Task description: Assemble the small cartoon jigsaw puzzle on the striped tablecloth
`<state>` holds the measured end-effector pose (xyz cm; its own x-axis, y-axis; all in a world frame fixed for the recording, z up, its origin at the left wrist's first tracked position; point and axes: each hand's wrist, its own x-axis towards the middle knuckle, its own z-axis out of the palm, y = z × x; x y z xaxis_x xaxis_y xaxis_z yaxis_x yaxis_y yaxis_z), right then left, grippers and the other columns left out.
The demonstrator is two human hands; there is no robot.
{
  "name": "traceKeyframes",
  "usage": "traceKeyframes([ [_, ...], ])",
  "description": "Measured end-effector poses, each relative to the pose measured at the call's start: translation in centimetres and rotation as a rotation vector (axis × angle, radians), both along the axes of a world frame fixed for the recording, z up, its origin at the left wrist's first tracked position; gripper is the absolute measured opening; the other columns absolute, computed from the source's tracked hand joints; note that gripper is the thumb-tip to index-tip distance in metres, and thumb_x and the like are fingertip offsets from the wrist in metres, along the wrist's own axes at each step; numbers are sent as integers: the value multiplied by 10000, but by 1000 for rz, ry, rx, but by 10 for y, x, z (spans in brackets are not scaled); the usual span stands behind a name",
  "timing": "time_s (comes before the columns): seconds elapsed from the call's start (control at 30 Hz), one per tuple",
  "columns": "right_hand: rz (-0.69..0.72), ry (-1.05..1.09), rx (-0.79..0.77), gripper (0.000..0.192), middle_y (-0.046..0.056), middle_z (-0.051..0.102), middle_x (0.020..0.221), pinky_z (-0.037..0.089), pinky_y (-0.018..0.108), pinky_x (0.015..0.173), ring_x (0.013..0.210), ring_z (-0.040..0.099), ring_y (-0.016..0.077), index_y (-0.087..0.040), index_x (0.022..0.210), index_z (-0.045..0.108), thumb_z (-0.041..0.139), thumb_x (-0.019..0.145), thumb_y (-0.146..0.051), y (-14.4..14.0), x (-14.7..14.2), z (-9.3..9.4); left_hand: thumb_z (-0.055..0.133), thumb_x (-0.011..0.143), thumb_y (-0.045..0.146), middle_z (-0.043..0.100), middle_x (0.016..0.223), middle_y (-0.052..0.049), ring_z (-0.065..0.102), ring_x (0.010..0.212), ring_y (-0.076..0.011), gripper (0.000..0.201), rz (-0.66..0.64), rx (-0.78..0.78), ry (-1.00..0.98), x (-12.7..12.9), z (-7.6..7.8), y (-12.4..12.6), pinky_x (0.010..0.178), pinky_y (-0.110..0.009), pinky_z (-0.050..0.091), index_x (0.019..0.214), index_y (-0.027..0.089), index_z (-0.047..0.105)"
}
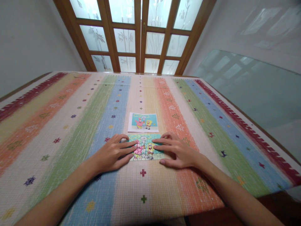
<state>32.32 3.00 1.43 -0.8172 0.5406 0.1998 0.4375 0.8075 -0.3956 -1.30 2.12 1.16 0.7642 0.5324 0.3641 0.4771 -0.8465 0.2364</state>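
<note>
Head view: no legible writing or brand anywhere, only cartoon sea characters printed on a small assembled jigsaw puzzle (145, 147) and on the reference picture card (143, 122) lying just beyond it, both flat near the middle of the striped tablecloth (70, 131) with long axes running left to right and pictures upright toward the wearer. Left hand (113, 153) palm down, fingers spread and extended flat onto the puzzle's left edge, gripping nothing; right hand (177, 150) mirrored, palm down, fingers splayed, fingertips pressing the right edge, forearms converging from the near corners.
</note>
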Motion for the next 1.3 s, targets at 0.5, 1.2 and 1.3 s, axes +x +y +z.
traceKeyframes([
  [0.5,6,25,43,576,112,621,1440,441,575,1053,1250,538,335,-197,1382,627,648,895,-502,-4,-4,-3,509,1011,232,696,1337,-63,601,1186,-303,381,-25,5,13,6,0,-3,964,-505,489,1368,232,643],
  [1.2,119,-37,-20,683,116,544,1521,345,544,1198,1450,448,306,-189,1498,525,638,915,-527,-9,-8,0,484,1040,221,656,1386,-92,605,1310,-280,399,-126,10,9,13,-4,-7,1080,-504,534,1420,166,590],
  [1.3,112,-15,-36,653,123,566,1497,362,542,1194,1434,475,301,-179,1469,560,643,917,-517,-8,-6,2,495,1035,214,678,1356,-86,628,1283,-262,374,-117,2,-2,10,-1,-6,1067,-483,547,1385,180,622],
])
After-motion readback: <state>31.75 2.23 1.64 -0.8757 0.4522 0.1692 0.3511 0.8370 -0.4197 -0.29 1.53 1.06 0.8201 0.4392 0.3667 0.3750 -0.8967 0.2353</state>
